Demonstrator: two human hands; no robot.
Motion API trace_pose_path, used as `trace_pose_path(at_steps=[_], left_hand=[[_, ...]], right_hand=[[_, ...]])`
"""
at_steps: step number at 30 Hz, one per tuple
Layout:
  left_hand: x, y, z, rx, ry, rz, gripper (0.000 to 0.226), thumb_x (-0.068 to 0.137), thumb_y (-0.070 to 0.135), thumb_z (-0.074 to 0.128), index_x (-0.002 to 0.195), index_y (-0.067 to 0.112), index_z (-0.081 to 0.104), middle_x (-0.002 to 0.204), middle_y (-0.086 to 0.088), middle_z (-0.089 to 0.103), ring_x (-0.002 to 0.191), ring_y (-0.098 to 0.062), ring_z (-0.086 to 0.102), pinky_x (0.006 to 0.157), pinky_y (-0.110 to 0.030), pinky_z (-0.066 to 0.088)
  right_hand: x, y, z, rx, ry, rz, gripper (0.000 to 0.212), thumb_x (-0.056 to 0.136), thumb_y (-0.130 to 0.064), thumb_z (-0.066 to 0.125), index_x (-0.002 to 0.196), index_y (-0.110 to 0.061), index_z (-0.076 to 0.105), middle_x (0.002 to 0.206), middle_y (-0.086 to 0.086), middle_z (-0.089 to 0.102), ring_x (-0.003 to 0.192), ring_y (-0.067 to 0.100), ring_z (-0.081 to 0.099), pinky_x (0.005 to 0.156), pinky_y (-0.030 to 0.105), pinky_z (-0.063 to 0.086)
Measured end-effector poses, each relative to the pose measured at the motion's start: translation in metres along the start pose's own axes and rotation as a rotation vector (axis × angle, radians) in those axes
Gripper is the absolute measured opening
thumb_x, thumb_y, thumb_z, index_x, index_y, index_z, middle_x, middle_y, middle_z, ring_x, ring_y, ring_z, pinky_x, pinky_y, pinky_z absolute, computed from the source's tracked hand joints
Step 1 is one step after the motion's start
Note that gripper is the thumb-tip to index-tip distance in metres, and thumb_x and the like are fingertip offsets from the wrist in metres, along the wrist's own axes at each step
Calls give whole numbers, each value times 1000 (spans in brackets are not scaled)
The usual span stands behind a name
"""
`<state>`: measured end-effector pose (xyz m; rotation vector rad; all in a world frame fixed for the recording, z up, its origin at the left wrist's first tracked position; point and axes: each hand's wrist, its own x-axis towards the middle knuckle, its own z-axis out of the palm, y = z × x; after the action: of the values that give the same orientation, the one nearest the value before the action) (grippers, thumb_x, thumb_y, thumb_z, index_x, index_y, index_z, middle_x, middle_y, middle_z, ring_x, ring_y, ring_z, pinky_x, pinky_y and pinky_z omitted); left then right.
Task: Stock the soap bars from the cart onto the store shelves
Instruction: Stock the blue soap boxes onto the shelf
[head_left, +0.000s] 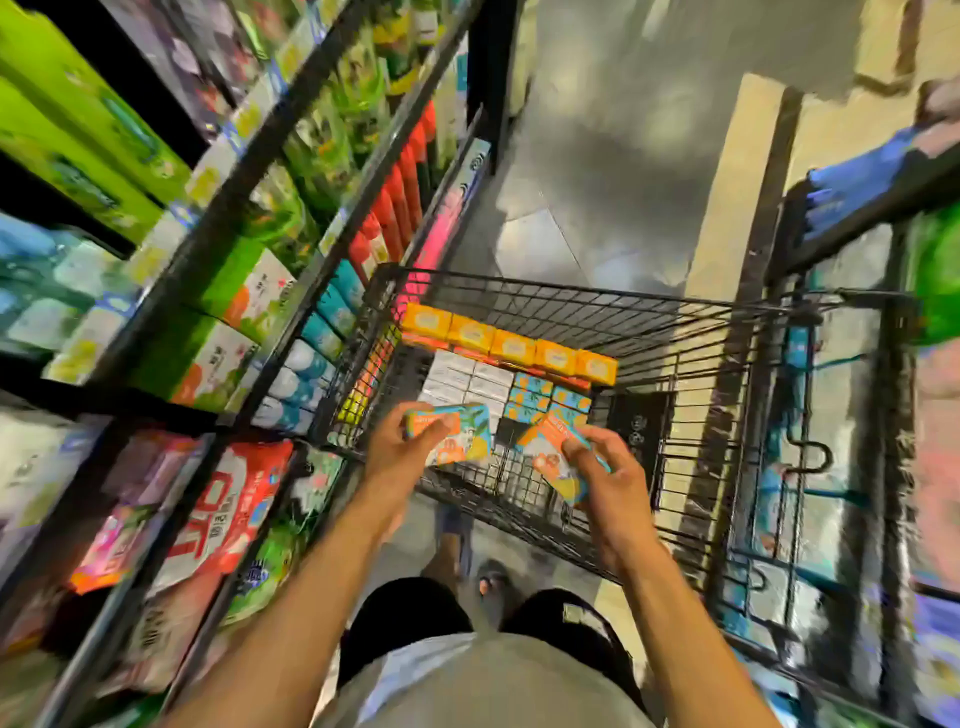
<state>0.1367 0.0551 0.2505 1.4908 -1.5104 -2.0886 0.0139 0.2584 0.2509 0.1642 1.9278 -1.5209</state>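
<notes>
Two teal-and-orange soap boxes are held above the near end of the wire cart (649, 322). The left hand (397, 449) curls round the level box (462, 434), and the right hand (613, 470) pinches the tilted box (548, 454). Down in the cart lie a row of orange boxes (511, 347), white boxes (467, 380) and more teal-and-orange boxes (548, 397). Stocked shelves (249, 171) stand just left of it.

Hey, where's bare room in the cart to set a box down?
Right side of the black wire cart, between the teal-and-orange soap boxes and its right wall. The far-left is crowded: yellow boxes, white boxes stacked tight.
</notes>
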Motion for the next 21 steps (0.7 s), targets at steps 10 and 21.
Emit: trace_pose_path(at_steps=[10,21], left_hand=[[-194,-37,-110,-512,335,119,31,95,11,62,124,1,58,113,-21,73,100,-36,72,85,-55,60],[-420,-121,-283,-837,753,395,18,92,4,55,107,13,62,100,-8,77,86,-21,76,79,-49,57]], right_hand=[[-125,-14,68,-22,-509,-110,38,85,6,69,115,-17,63,98,10,68,70,8,66,67,21,54],[-324,18,217,-46,-1085,-131,27,90,3,66,117,4,62,109,21,73,94,29,69,78,32,61]])
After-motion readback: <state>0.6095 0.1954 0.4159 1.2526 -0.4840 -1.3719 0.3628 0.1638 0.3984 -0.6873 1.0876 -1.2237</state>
